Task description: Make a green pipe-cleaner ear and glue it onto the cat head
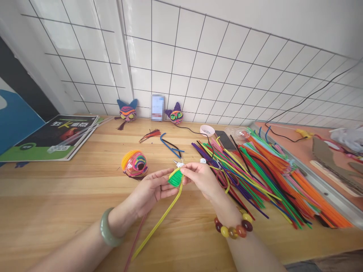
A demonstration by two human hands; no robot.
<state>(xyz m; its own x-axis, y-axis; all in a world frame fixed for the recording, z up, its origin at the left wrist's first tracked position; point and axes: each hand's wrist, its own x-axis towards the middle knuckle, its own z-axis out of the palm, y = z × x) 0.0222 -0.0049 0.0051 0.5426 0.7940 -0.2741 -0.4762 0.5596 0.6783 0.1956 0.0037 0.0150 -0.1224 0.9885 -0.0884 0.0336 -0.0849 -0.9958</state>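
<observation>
Upright screen (157,107) blurred, pink strand (137,238) cut off below

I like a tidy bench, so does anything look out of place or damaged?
The pipe cleaners at right lie in a loose, crisscrossed spread, and a bent blue one sits apart to their left. That is untidy; I see nothing clearly spilled or damaged.
</observation>
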